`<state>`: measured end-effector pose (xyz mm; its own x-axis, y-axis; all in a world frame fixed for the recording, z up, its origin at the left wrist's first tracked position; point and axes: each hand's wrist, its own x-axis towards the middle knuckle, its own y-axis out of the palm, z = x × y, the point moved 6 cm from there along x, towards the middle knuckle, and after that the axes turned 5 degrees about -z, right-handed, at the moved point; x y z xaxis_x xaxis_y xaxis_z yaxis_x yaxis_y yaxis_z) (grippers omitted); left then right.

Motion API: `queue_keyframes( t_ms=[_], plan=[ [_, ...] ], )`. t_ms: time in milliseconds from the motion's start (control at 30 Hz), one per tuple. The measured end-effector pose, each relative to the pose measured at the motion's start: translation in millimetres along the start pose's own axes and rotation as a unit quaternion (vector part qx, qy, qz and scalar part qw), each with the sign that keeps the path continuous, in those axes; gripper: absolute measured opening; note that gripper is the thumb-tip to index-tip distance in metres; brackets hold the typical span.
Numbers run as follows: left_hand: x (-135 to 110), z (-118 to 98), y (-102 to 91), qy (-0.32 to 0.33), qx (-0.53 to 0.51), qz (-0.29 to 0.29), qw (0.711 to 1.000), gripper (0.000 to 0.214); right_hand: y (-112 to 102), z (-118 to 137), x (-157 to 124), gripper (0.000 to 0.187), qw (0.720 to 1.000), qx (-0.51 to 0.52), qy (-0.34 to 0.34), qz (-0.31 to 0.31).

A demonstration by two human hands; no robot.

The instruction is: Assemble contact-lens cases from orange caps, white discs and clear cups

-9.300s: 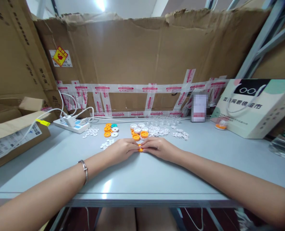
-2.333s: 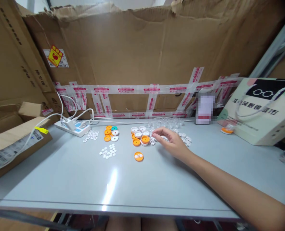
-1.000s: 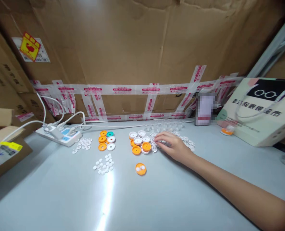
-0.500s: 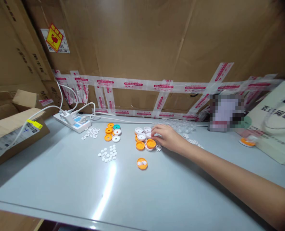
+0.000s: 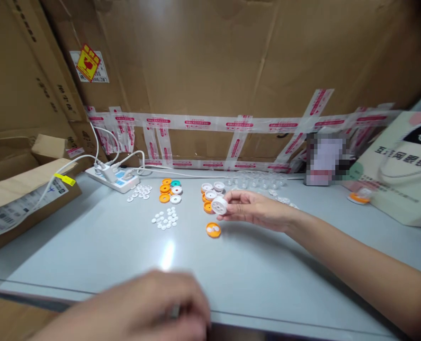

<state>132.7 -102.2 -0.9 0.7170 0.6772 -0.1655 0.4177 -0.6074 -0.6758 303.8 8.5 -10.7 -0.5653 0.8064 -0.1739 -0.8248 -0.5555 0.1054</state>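
My right hand pinches a round white plastic cap, lifted over the near side of a cluster of white and orange caps. The cap is tilted so that holes or recesses on its face show. Just below it on the table lies an orange cap with small white pieces in it. My left hand is at the bottom of the view, blurred, with its fingers curled; whether anything is in it cannot be made out.
Left of centre stand orange, teal and white rings and two groups of small white discs. Clear domed pieces lie at the back. A power strip, an open cardboard box and a paper bag flank the grey table.
My right hand has picked up a white cap from the cluster and drawn it nearer. My left hand has come into view at the bottom. The camera view has shifted slightly.
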Motion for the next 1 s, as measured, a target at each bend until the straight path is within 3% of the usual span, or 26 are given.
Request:
queue_keyframes(
  t_ms=[33, 100, 133, 267, 367, 500, 633, 767, 867, 1000],
  plan=[
    [11.1, -4.2, -18.3, 0.009, 0.004, -0.043, 0.999, 0.022, 1.4, -0.3, -0.8, 0.022, 1.000, 0.002, 0.002, -0.001],
    [33.9, -13.0, -62.1, 0.053, 0.030, -0.216, 0.975, 0.021, 4.2, 0.7, -2.4, 0.022, 1.000, -0.008, -0.002, -0.002],
    [46.4, -15.9, -74.9, 0.076, 0.036, -0.248, 0.965, 0.022, 5.4, 1.5, -3.2, 0.021, 1.000, -0.015, -0.005, -0.002],
    [94.6, -9.0, -85.8, 0.103, 0.004, -0.203, 0.974, 0.020, 4.2, 6.9, -4.0, 0.017, 0.999, -0.025, -0.027, -0.025],
    [110.4, 4.6, -83.5, 0.085, -0.076, -0.200, 0.973, 0.016, -2.5, 13.5, -2.5, 0.019, 0.995, -0.023, -0.045, -0.080],
    [112.0, 11.6, -82.2, 0.091, -0.143, -0.197, 0.966, 0.019, -2.0, 21.4, -2.0, 0.028, 0.990, -0.025, -0.044, -0.130],
    [111.2, 6.3, -79.8, 0.088, -0.172, -0.096, 0.976, 0.017, 7.6, 16.8, -3.5, 0.033, 0.989, -0.022, -0.029, -0.143],
    [109.3, 3.6, -73.3, 0.098, -0.125, -0.002, 0.987, 0.013, 9.0, 0.6, -4.6, 0.034, 0.986, -0.005, -0.044, -0.160],
    [108.9, 16.6, -71.4, 0.104, -0.164, -0.019, 0.981, 0.012, 2.8, -9.4, -5.8, 0.032, 0.984, -0.029, -0.065, -0.166],
    [110.2, 47.3, -67.6, 0.064, -0.255, -0.039, 0.964, 0.015, -7.1, -13.8, -8.7, 0.038, 0.957, -0.202, -0.106, -0.181]
  ],
)
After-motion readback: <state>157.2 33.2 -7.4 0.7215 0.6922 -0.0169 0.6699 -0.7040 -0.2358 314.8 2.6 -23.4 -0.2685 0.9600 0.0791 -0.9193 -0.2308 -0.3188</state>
